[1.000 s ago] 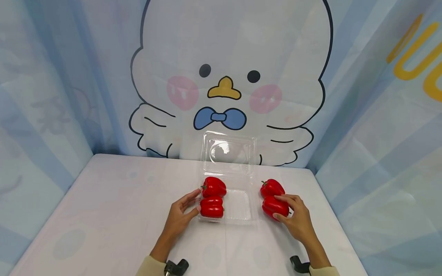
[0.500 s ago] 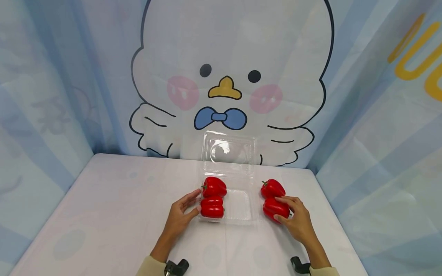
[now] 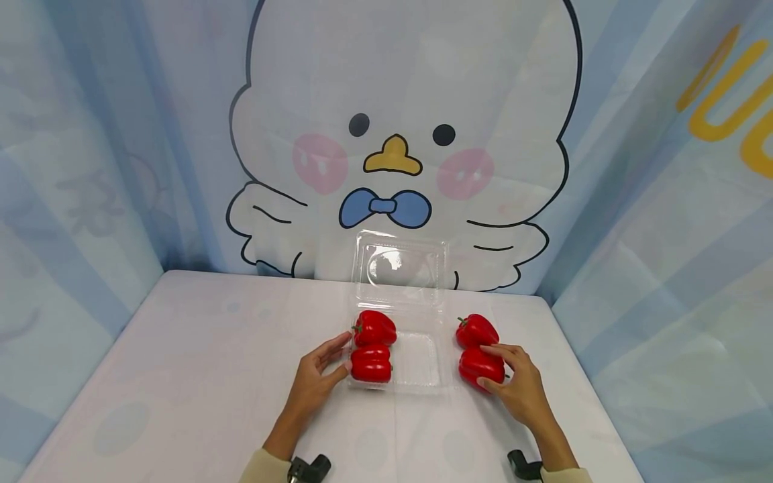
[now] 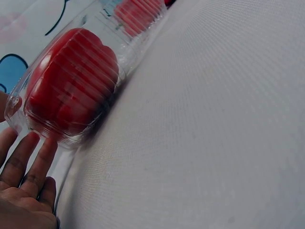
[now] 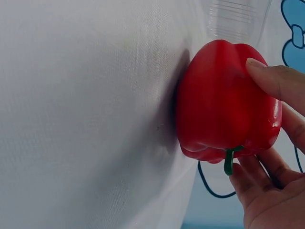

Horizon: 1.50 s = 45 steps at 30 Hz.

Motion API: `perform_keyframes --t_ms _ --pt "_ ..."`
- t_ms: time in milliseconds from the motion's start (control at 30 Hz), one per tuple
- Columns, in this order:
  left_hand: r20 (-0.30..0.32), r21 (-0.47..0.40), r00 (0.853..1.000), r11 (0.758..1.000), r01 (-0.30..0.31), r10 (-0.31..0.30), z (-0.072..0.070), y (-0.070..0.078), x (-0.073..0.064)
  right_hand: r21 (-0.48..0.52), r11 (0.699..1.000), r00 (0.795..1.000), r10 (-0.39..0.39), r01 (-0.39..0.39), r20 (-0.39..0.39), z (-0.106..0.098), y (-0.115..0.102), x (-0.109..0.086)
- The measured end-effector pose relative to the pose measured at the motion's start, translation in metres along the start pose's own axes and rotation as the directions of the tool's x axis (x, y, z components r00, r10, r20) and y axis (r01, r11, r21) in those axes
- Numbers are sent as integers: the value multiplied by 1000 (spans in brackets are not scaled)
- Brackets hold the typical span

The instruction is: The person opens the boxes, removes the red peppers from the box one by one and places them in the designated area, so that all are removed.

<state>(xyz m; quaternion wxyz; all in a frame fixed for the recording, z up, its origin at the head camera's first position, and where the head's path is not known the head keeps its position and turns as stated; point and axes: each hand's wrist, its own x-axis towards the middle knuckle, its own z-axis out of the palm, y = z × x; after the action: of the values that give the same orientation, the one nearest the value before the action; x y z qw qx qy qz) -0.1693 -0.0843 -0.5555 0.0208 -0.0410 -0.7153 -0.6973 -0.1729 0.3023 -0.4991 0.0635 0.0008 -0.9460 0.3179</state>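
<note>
A clear plastic clamshell box (image 3: 423,389) lies with its lid (image 3: 400,268) raised at the back. In its left half sit two red bell peppers, a far one (image 3: 374,329) and a near one (image 3: 371,364). My left hand (image 3: 313,377) touches the box's left side; in the left wrist view, extended fingers (image 4: 40,167) meet the clear wall. Right of the box, my right hand (image 3: 521,379) grips another red bell pepper (image 5: 226,100), thumb on one side and fingers on the other. A further bell pepper (image 3: 476,331) lies just behind it.
The white table (image 3: 199,376) carries the box and peppers. A printed curtain (image 3: 398,80) with a cartoon bird hangs behind the table's back edge, and the raised lid stands in front of it. Side curtains (image 3: 676,268) flank the table.
The bell pepper in my right hand has shifted very slightly toward me. My left hand, the box and the other peppers look unmoved.
</note>
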Motion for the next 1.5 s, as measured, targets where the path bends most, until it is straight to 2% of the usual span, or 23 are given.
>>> perform_keyframes --t_ms 233,667,967,1500 --pt "-2 1 1000 1000 6 -6 0 0 0 1 1000 1000 19 -19 23 0 -1 -1" --pt "2 -7 1000 1000 0 0 0 -1 0 12 997 995 -76 77 -63 -8 -20 -3" --pt "6 -17 1000 1000 -9 9 -1 0 0 40 994 992 -98 101 -82 -11 -38 -4" --pt "8 -12 1000 1000 -6 6 -1 0 0 104 979 982 -165 174 -95 3 -62 -4"
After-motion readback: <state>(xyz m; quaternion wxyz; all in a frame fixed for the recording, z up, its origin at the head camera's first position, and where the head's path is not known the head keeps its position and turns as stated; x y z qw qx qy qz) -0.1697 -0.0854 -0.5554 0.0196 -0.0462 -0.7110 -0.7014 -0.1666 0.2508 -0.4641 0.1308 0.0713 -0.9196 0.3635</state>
